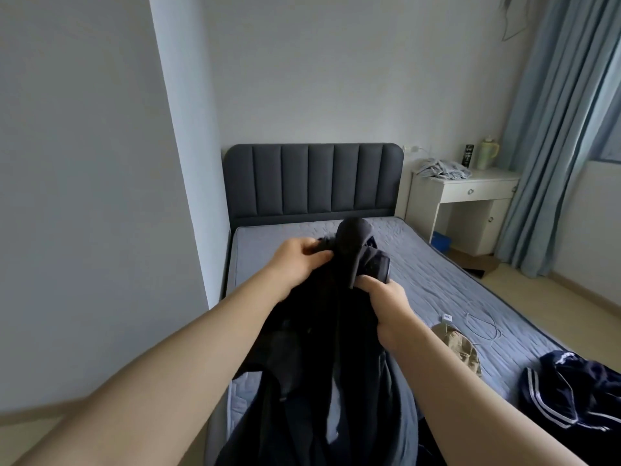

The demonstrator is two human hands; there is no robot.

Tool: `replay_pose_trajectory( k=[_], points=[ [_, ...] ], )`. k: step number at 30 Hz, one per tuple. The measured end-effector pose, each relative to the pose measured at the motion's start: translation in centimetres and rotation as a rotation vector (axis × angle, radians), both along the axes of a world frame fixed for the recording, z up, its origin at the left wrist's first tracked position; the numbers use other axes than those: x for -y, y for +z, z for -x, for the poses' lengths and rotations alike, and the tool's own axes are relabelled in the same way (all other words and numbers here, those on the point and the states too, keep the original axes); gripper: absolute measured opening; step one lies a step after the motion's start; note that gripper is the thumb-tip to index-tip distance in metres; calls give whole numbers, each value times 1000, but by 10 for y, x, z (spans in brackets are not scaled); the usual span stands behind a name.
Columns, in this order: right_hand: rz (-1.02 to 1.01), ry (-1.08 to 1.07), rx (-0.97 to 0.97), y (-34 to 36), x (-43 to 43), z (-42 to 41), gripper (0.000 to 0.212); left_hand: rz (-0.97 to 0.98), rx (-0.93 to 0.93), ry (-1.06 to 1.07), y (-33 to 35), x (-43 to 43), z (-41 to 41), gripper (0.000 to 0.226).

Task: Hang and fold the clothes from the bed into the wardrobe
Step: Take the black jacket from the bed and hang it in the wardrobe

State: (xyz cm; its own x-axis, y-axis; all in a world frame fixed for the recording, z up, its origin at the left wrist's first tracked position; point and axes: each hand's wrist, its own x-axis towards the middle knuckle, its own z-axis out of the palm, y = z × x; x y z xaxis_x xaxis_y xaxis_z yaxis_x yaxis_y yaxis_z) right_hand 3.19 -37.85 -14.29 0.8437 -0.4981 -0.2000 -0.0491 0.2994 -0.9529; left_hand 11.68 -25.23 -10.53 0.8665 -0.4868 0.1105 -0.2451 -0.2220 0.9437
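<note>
— Main risk from here?
— Tangling or dropping the dark garment. Gripped as a bunch, not by shoulders or hem, with plenty of slack hanging below. Likely to twist or slide out when shaken open, judging by that loose grip on thick folds.

— State of the hands?
— Left hand: curled, pinching a fold near the top of the bundle. Right hand: clenched round a thick wad, lower and to the right. Both clamped on the same piece, close together, touching nothing else.

— And the garment's place?
— Raised in front of the body, above the near part of the bed. Lower end cut off by the frame edge, so impossible to tell about contact with the mattress there.

— More to do?
— Seemingly yes: a khaki piece and a navy striped one lying on the mattress to the right, near a white cable. No wardrobe in view.
</note>
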Motion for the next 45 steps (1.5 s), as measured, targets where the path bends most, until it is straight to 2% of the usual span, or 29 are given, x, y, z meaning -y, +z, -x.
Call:
replay_pose_trajectory(
  k=[2,4,6,8,9,12,15,16,18,20,22,24,27,29,31,33,34,36,37,39,43,45],
  points=[
    [-107,-122,-45,-5,1,-2,4,-52,92,41,-16,0,3,42],
    [-196,-218,-52,-9,3,-2,10,-31,75,-224,-30,-3,13,63],
    [-216,-249,-30,-10,4,-2,16,-203,125,-417,-42,-1,22,79],
    [-231,-200,-20,-10,4,0,24,-338,241,-354,-58,5,21,96],
    [-243,-162,-18,-9,4,1,28,-348,264,-277,-62,6,20,95],
    [-234,-58,-26,-3,6,7,33,-428,336,-75,-64,1,12,71],
    [-155,-19,-37,0,15,14,24,-554,348,96,-44,-10,-3,26],
    [-104,-27,-33,2,18,17,19,-582,374,158,-32,-13,-8,19],
    [-7,-49,-32,4,22,20,15,-607,435,211,-6,-17,-20,22],
    [49,-54,-39,8,22,21,14,-538,412,218,20,-18,-29,26],
    [92,-26,-51,15,18,20,12,-368,245,208,40,-18,-33,29],
    [157,-14,-38,25,13,15,13,-163,2,187,54,-20,-31,27],
    [245,-13,40,37,4,6,29,-27,-246,170,65,-29,-20,22],
    [274,3,105,40,-7,1,50,7,-305,102,70,-36,-15,24],
    [276,14,168,38,-17,-6,72,-13,-327,41,73,-46,-14,31],
    [381,52,129,32,-30,-15,75,-30,-359,-7,72,-62,-14,37],
    [470,85,71,28,-37,-19,65,-47,-368,-17,70,-71,-16,33],
    [614,141,-69,19,-49,-27,19,-128,-391,-16,64,-93,-17,29],
    [659,154,-126,15,-55,-30,6,-184,-415,-7,59,-106,-18,32],
    [704,239,-168,12,-67,-35,23,-255,-487,-8,50,-129,-17,39],
    [466,460,-162,12,-108,-33,35,-274,-495,144,28,-181,-13,45],
    [422,556,-162,7,-129,-34,33,-325,-444,134,20,-211,-10,29]
  ],
)
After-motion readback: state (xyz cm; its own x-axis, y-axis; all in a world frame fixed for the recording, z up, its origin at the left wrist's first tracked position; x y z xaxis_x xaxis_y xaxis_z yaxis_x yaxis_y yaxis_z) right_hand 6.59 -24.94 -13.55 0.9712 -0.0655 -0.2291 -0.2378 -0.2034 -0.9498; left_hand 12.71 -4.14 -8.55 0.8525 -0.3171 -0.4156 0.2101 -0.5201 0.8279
